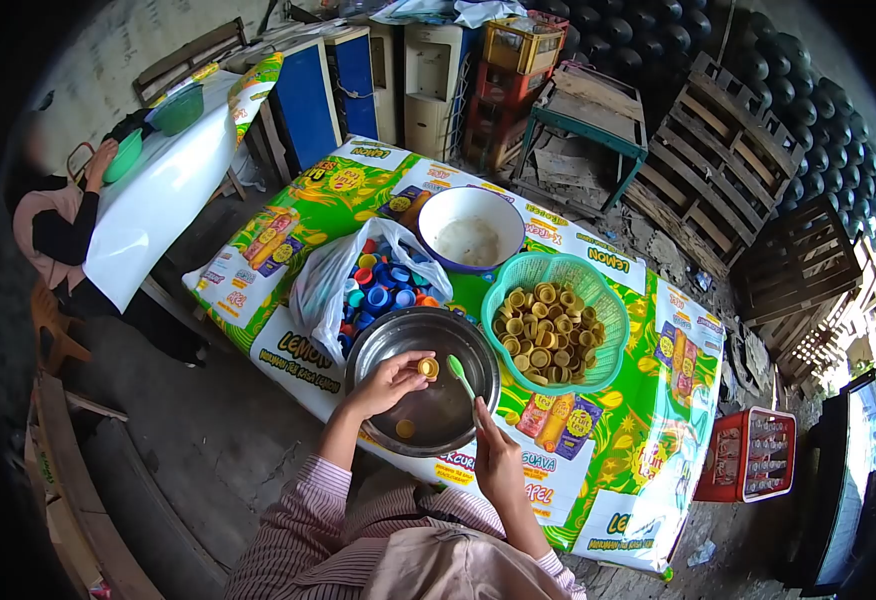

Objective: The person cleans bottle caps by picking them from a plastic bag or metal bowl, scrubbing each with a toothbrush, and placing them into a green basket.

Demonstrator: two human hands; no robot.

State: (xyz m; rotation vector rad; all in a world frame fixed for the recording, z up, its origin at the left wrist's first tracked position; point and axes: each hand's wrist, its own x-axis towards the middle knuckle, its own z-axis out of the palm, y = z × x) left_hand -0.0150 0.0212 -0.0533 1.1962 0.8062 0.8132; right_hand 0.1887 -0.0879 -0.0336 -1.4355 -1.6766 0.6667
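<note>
Over a steel basin (pixel 478 412), my left hand (pixel 390 384) pinches a gold-yellow bottle cap (pixel 428 368). My right hand (pixel 499 460) is closed around the handle of a green toothbrush (pixel 460 374), its head up and a little apart from the cap. Another yellow cap (pixel 405 428) lies at the bottom of the basin. Right of the basin, a mint-green plastic basket (pixel 613 325) holds many yellow caps (pixel 548 330). A white plastic bag (pixel 313 290) full of blue, red and orange caps (pixel 388 285) sits beyond the basin, to the left.
A white enamel bowl (pixel 438 215) with a blue rim stands behind the basin on the printed tablecloth (pixel 648 420). At left, another person (pixel 58 215) sits by a second table (pixel 148 230) with green bowls (pixel 124 157). A red crate (pixel 748 453) stands on the floor at right.
</note>
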